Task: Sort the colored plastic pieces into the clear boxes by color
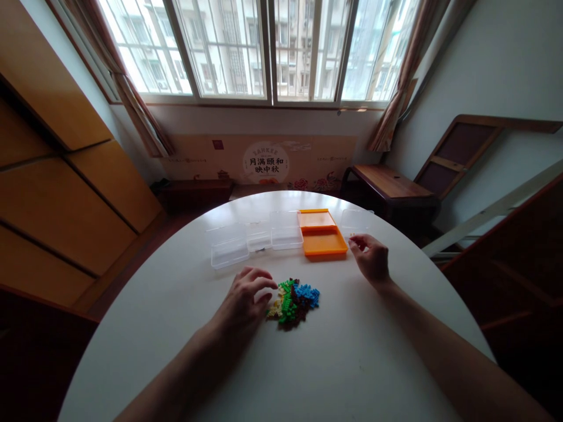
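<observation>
A small heap of tiny building bricks (294, 300), green, blue, yellow and brown, lies in the middle of the round white table (281, 375). My left hand (246, 296) rests at the heap's left edge, fingertips touching the bricks. My right hand (373, 258) hovers further back, just right of the orange tray (323, 243), with thumb and forefinger pinched together; whether a brick is between them is too small to tell. A clear box (354, 221) stands just behind that hand.
Three clear plastic boxes (229, 245), (258, 235), (287, 230) stand in a row left of the orange tray. A wooden bench (389, 184) and a leaning frame stand right of the table, cabinets on the left, a window behind.
</observation>
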`<control>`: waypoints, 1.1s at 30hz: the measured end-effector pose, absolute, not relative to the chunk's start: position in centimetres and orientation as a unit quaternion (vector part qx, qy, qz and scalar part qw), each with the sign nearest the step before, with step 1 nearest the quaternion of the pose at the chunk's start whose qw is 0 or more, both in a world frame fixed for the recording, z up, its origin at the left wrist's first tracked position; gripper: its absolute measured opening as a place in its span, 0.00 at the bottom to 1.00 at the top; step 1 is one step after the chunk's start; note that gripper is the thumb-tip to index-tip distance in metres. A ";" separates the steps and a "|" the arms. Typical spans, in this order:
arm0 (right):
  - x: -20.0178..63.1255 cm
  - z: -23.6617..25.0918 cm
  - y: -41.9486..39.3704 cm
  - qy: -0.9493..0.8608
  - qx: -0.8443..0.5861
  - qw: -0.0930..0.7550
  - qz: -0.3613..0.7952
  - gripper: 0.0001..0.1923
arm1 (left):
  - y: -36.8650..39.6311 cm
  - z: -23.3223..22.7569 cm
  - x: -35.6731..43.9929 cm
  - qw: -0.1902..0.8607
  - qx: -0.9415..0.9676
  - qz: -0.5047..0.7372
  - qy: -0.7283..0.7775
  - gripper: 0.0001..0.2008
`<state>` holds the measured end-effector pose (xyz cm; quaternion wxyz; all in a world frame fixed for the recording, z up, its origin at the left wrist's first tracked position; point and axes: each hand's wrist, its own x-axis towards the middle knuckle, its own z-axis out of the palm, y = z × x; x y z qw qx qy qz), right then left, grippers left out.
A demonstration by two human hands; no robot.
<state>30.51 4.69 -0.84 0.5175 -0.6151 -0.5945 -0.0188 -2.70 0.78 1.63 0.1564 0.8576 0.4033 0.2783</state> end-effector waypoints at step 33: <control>27.5 -0.5 3.2 -0.685 -0.544 0.483 -0.036 0.05 | 0.8 1.3 -2.8 0.124 0.891 0.254 0.355 0.05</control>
